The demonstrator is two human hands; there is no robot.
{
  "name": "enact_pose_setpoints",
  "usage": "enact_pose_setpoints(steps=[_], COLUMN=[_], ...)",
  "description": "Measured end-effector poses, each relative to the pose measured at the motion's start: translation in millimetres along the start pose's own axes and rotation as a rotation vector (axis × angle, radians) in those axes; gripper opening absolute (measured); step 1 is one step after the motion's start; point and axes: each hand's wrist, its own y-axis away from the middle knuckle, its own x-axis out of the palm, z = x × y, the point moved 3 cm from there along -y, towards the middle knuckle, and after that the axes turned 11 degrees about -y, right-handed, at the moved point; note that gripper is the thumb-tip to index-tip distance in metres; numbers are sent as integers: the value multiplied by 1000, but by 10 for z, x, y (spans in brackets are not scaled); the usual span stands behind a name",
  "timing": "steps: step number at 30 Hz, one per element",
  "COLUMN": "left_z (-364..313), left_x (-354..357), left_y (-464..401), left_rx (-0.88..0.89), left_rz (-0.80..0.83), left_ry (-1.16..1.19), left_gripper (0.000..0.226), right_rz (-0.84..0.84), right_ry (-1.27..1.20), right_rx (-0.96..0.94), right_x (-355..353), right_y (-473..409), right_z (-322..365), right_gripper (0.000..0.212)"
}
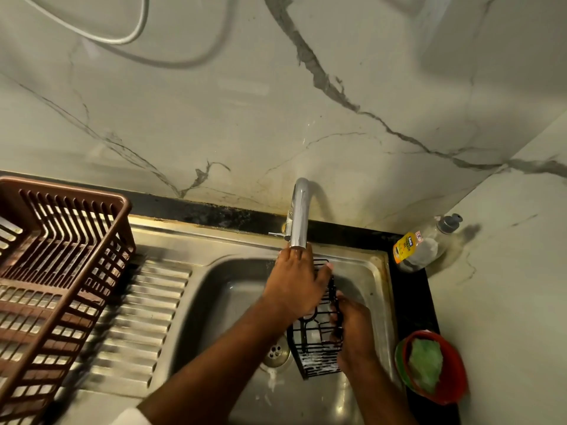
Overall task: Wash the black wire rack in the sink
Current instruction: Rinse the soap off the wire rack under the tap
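Home kitchen, steel sink [377,289] with tap [299,216], brown dish drainer [61,256], soap bottle [423,243], marble-look wall

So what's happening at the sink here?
A person is washing a black wire rack in the steel sink. The right hand grips the rack's side, while the left hand lies over its top, just under the tap. White suds cling to the rack. A brown dish basket sits on the drainboard.

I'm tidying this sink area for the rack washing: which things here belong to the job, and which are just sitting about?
In the job: black wire rack, left hand, right hand, faucet, sink.

Sitting about: brown dish basket, soap bottle, red bowl holding a green scrubber.
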Motion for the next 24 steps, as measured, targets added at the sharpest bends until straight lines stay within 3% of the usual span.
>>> enact_pose_setpoints(steps=[2, 5, 9, 11, 15, 22, 24], left_z=[105, 198, 136, 56, -141, 64, 169], left_x=[-81, -126, 7, 54, 41, -157, -225], left_y=[-171, -294, -144, 68, 427, -50, -186], left_rx=[-60, -165, -20, 47, 172, 142, 72], left_rz=[-7, 17, -80, -42, -2, 17, 65], left_ry=[71, 203, -171, -190, -320, -211, -166], left_gripper=[58, 63, 72, 80, 74, 76, 81], right_rz=[1, 13, 23, 34, 82, 130, 133], right_ry=[-19, -10, 43, 50, 20, 75, 146], right_rx=[36, 58, 27, -45, -62, -46, 9], right_x=[-12, 14, 127, 175, 230, 339, 359], right_y=[35, 15, -56, -121, -175, -35, 1], right_z=[-57, -76, 16, 66, 71, 82, 43], right_gripper=[41, 50, 41, 28, 57, 23, 25])
